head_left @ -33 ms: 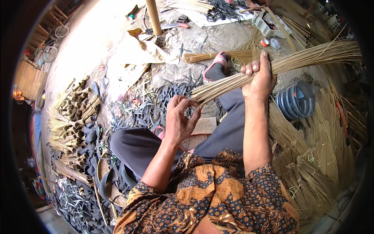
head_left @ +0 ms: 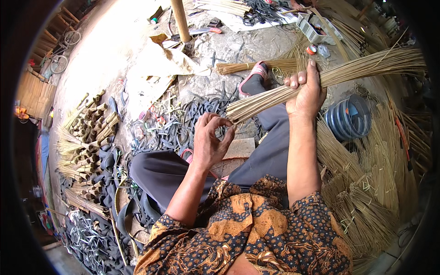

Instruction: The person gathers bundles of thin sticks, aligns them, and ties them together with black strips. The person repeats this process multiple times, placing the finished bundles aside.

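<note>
A long bundle of thin tan palm-rib sticks (head_left: 357, 73) slants up from the middle toward the far right. My right hand (head_left: 306, 94) is wrapped round it from below, thumb pointing up. At the bundle's blunt lower end, my left hand (head_left: 211, 140) has thumb and index finger closed in a pinch at the stick tips. Exactly how many sticks the pinch holds is hidden. The bundle is held above my lap, apart from the floor.
Short tied stick bundles (head_left: 87, 142) are heaped at left, beside black rubber scraps (head_left: 87, 233). Dark strips (head_left: 197, 114) litter the floor ahead. At right are a dark ribbed bucket (head_left: 348, 117) and loose sticks (head_left: 362, 211). A wooden post (head_left: 180, 20) and white crate (head_left: 316, 30) stand farther off.
Both hands and the bundle have shifted very slightly; the grip looks the same.
</note>
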Tool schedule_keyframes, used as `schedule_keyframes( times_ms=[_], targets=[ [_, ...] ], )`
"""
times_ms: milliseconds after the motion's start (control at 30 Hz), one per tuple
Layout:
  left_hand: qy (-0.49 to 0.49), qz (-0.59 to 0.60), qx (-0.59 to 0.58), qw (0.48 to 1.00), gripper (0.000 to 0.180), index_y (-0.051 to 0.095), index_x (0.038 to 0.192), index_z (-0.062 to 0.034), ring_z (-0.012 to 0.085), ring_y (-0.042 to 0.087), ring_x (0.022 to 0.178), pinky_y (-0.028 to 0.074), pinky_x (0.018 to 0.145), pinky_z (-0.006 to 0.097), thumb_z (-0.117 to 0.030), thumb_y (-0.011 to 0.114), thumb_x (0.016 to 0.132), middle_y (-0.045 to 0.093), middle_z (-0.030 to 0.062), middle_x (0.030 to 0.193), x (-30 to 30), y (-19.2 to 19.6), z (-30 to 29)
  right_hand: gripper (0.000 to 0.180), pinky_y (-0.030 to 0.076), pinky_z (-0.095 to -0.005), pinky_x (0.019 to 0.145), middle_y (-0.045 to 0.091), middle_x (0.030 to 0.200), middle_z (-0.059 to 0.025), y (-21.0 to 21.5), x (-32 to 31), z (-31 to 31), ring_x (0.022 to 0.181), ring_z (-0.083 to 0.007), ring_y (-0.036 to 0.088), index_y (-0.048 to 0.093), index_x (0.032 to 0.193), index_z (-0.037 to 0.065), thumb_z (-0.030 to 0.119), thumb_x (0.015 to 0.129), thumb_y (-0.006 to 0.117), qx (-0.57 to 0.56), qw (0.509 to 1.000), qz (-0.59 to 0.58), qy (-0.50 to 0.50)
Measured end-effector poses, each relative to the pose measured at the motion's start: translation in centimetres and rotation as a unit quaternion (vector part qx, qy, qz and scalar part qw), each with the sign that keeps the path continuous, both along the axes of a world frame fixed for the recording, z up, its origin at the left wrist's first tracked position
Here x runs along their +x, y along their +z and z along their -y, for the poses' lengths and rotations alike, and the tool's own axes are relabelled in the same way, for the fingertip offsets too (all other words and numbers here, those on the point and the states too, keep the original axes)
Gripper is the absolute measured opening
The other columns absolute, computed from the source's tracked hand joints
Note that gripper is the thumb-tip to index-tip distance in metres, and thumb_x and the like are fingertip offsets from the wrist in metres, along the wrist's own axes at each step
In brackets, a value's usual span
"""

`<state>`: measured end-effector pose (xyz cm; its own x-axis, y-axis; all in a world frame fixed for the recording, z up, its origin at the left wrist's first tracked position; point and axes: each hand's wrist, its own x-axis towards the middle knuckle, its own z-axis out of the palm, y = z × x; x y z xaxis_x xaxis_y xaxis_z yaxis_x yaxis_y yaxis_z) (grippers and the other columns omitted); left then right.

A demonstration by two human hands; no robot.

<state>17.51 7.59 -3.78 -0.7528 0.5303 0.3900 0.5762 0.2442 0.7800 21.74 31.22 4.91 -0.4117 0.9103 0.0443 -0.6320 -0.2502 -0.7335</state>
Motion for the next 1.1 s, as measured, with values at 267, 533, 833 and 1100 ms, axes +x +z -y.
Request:
schedule_keyframes(
  times_ms=[267,533,833,1100],
  targets=[
    [0.066,0.548,0.402,0.731,0.097,0.037,0.158,0.0011,0.0309,0.045,0.144,0.03,0.122,0.046,-0.077,0.029,0.101,0.044,0.0186,0.16,-2.1,-1.0,-1.5,0.018,0.046,-0.0341,0.053,0.045,0.063,0.0031,0.5,-0.1,1.0,0.051,-0.0112,0.045,0.063,0.102,0.008,0.024,0.102,0.071,-0.02,1.0,-0.003,0.012],
    [-0.007,0.628,0.44,0.642,0.101,0.039,0.158,0.0005,0.0348,0.048,0.142,0.031,0.123,0.052,-0.08,0.023,0.1,0.051,0.0205,0.155,-2.8,-0.4,-4.1,0.017,0.047,-0.0331,0.053,0.042,0.062,0.0041,1.3,-0.2,2.7,0.049,-0.01,0.043,0.061,0.102,0.009,0.025,0.104,0.067,0.001,0.999,0.0,0.045],
    [-0.101,0.641,0.442,0.619,0.108,0.029,0.162,-0.0014,0.0343,0.037,0.151,0.031,0.124,0.049,-0.086,0.018,0.096,0.041,0.0186,0.163,-2.9,-2.0,-4.0,0.018,0.046,-0.0319,0.051,0.043,0.062,0.004,0.1,-0.1,2.1,0.049,-0.0098,0.045,0.062,0.098,0.008,0.025,0.104,0.067,-0.029,0.998,-0.015,0.05],
    [-0.097,0.461,0.122,0.874,0.09,0.042,0.156,-0.0002,0.0326,0.047,0.143,0.032,0.121,0.044,-0.067,0.049,0.097,0.051,0.0201,0.154,-6.4,0.7,-1.8,0.02,0.042,-0.0307,0.039,0.045,0.062,0.0025,-4.0,-1.6,1.7,0.045,-0.0103,0.048,0.058,0.099,0.007,0.024,0.103,0.067,-0.033,0.997,0.06,0.04]
  ],
)
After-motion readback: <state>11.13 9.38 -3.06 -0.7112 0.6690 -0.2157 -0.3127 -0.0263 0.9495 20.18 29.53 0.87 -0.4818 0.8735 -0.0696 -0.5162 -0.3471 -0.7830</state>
